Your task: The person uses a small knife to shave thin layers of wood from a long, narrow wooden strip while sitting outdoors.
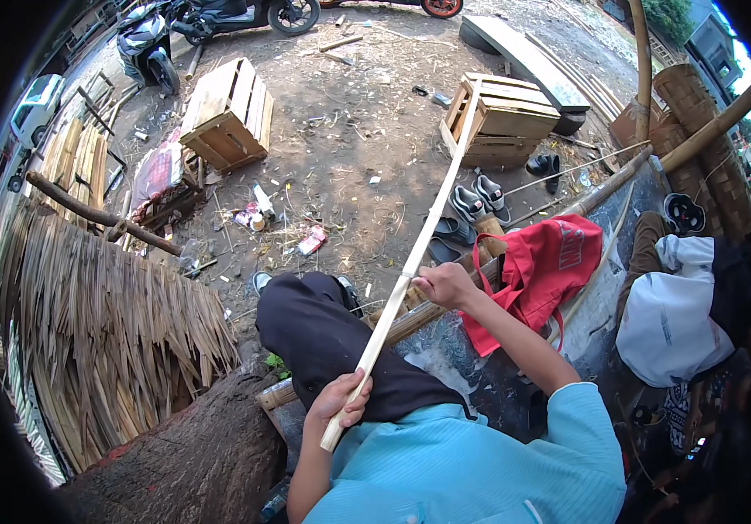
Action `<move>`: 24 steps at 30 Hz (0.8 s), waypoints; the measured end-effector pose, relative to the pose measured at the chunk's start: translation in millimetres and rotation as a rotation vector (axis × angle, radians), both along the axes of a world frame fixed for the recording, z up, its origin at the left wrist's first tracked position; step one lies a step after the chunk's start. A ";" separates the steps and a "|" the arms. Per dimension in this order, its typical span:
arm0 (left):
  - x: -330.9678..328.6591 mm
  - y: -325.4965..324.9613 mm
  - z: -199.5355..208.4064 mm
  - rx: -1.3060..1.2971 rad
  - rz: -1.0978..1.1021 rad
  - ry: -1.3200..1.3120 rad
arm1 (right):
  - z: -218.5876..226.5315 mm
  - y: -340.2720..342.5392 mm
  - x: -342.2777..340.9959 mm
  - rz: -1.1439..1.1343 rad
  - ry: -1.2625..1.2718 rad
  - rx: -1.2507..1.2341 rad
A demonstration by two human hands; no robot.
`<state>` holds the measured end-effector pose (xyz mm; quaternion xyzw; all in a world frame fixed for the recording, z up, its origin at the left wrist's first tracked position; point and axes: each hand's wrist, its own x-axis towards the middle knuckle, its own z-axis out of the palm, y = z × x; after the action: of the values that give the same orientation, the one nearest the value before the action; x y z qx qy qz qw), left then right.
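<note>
Left hand is wrapped round the near end of a long pale strip, fingers closed over it, butt poking out below, right by the blue shirt. Up the strip goes, slanting over the black trousers, and at a joint partway along we meet the right hand: fingers curled up against the edge, though whether they pinch the strip or a small tool, I can't tell. Good handling here, I'd judge, means a firm left anchor and light, even right-hand pressure along the grain, easing off over that joint where it could snag. Watch those fingertips, the edges may well be sharp! With so much length out front, any twist of the left wrist will likely swing the tip. Beyond the right hand, a red bag; further out, grey sneakers; then the far end, overlapping a slatted crate in view, contact unclear. Way back, a parked scooter.
</note>
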<state>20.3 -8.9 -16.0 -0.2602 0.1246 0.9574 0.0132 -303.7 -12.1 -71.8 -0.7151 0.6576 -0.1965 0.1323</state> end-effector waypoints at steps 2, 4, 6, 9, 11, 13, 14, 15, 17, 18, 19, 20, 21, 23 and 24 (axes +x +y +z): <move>-5.7 -0.3 6.1 -0.035 -0.020 -0.051 | -14.9 -2.9 -19.8 -0.204 0.016 -0.006; -10.0 -1.5 7.5 -0.077 -0.041 -0.096 | -28.0 -8.4 -47.6 -0.504 0.088 -0.001; -4.3 -2.5 2.3 -0.054 -0.048 -0.041 | -30.4 -5.7 -37.1 -0.400 0.026 -0.007; 1.8 -5.4 2.2 0.016 -0.017 -0.005 | -13.1 1.2 -6.5 -0.141 -0.142 -0.059; -2.3 -5.5 5.1 0.000 -0.028 -0.022 | -19.9 1.9 -10.1 -0.145 -0.058 -0.030; -7.7 -7.3 8.7 -0.050 -0.073 -0.076 | -31.0 -7.3 -26.6 -0.367 -0.064 0.027; -6.1 -5.8 8.2 -0.049 -0.078 -0.075 | -35.4 -9.5 -31.4 -0.443 -0.088 -0.003; -3.9 -5.7 6.0 -0.023 -0.064 -0.038 | -37.8 -14.0 -35.0 -0.513 -0.114 -0.038; 1.2 -7.0 0.8 0.005 -0.038 -0.008 | -17.4 -10.8 -5.8 -0.362 -0.156 -0.022; 2.6 -7.5 -1.0 0.018 -0.030 0.008 | -12.5 -7.2 4.9 -0.249 -0.210 0.002; 4.4 -7.7 -1.4 0.031 -0.021 0.023 | -8.9 -5.8 11.2 -0.134 -0.264 0.026; 3.7 -4.8 -0.3 -0.015 -0.049 -0.015 | -5.7 -4.2 8.1 -0.096 -0.207 0.013; -0.8 -3.5 1.1 -0.065 -0.082 -0.047 | -6.4 -3.4 -1.0 -0.098 -0.207 0.008; -4.7 -2.5 3.3 -0.058 -0.093 -0.032 | -15.0 -0.4 -14.5 -0.247 -0.166 0.043; -8.6 -2.2 7.6 -0.125 -0.110 -0.082 | -10.1 0.6 -13.8 -0.277 -0.172 0.042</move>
<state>11.7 -11.1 -8.4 -0.2922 0.1978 0.9341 0.0545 -317.5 -11.5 -81.9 -0.5953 0.7401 -0.2595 0.1745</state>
